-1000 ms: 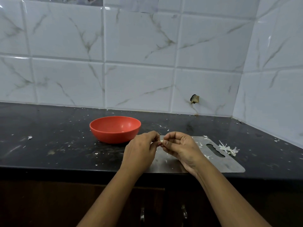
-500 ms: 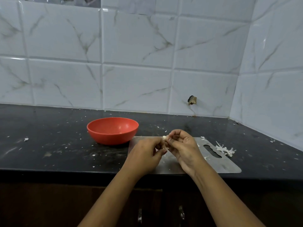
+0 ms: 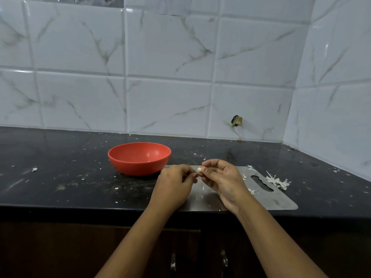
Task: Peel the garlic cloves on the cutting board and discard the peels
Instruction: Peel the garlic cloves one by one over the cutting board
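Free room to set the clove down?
Black stone counter left of the red plastic bowl, only specks; behind the steel cutting board. Crowded: left hand and right hand over the board, white peel pile at its right end.

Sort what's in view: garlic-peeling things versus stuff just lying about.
Job: garlic clove, pinched by the right hand; left hand beside it; steel cutting board; peel pile; red bowl, probably.
Lying about: white scrap far left on the countertop; tile hole; cabinet handles.

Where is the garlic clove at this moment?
In the head view, near the centre, the garlic clove is pinched in the right hand, above the cutting board, just right of the red bowl.
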Available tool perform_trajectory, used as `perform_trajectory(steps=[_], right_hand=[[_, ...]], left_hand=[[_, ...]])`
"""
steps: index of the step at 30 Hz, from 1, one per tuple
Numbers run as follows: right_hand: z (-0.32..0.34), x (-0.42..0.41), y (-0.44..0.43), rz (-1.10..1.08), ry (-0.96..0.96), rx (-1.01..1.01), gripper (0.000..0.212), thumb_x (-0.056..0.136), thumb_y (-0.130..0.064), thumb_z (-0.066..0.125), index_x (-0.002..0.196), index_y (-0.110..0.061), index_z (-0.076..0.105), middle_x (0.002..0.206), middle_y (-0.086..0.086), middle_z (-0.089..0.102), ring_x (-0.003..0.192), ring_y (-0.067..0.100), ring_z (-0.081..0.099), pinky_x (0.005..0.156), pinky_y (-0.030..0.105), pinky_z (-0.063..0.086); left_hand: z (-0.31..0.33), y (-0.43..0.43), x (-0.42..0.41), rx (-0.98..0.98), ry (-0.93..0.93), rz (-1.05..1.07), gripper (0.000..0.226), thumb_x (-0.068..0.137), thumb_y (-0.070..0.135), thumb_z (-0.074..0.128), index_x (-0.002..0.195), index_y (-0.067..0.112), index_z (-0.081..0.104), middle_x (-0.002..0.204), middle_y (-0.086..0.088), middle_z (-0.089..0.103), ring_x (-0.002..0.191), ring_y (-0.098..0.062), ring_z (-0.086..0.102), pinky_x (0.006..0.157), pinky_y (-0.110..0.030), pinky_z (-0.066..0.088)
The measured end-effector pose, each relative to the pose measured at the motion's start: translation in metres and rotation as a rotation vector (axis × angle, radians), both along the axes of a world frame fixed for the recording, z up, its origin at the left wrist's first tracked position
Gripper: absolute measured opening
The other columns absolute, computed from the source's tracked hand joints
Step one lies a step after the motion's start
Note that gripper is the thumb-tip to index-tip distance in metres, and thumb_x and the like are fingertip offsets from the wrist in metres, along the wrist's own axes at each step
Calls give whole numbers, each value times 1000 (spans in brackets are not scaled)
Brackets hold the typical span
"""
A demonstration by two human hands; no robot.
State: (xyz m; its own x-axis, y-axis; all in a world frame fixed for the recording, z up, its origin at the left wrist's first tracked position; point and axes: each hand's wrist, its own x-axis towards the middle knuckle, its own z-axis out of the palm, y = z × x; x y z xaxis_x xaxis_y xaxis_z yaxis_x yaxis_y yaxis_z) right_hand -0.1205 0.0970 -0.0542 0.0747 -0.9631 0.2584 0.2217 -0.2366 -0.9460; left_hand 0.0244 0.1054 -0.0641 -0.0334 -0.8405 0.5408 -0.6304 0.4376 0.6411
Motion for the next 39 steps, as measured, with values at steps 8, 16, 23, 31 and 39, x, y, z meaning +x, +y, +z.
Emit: perform_trajectory(steps=[8, 16, 23, 31, 39], right_hand=[[2, 1, 1, 40, 83, 7, 7, 88, -6, 66, 92, -11, 70, 79, 5, 72, 72, 9, 66, 65, 20, 53], [3, 1, 4, 65, 146, -6, 14, 91, -8, 62, 97, -11, 74, 83, 6, 73, 73, 9, 67, 67, 20, 55], [4, 1, 5, 95, 108, 7, 14, 91, -5, 60, 97, -6, 73, 77, 8, 72, 67, 9, 67, 64, 18, 55], [5, 1, 6, 98, 92, 33, 12, 91, -3, 60, 96, -1, 71, 71, 8, 70, 62, 10, 66, 62, 18, 56], [6, 1, 6, 123, 103, 42, 13, 93, -1, 57, 94, -2, 70, 70, 8, 69, 63, 10, 65, 62, 18, 55]], left_hand=[[1, 3, -1, -125, 47, 114, 8, 83, 30, 73, 90, 26, 73, 81, 12, 70, 75, -1, 64, 73, -32, 56], [-1, 7, -2, -299, 7, 209, 6, 82, 26, 74, 88, 26, 73, 77, 8, 72, 69, -11, 67, 63, -38, 56], [2, 12, -5, -298, -149, 308, 10, 89, 37, 63, 91, 29, 69, 76, 5, 69, 70, -15, 63, 62, -35, 51], [4, 11, -4, -297, -249, 276, 11, 94, 30, 56, 94, 25, 66, 83, 9, 66, 78, -9, 56, 60, -27, 45], [4, 6, -1, -236, -285, 202, 11, 97, 32, 51, 99, 27, 60, 94, 13, 62, 86, -6, 55, 69, -28, 48]])
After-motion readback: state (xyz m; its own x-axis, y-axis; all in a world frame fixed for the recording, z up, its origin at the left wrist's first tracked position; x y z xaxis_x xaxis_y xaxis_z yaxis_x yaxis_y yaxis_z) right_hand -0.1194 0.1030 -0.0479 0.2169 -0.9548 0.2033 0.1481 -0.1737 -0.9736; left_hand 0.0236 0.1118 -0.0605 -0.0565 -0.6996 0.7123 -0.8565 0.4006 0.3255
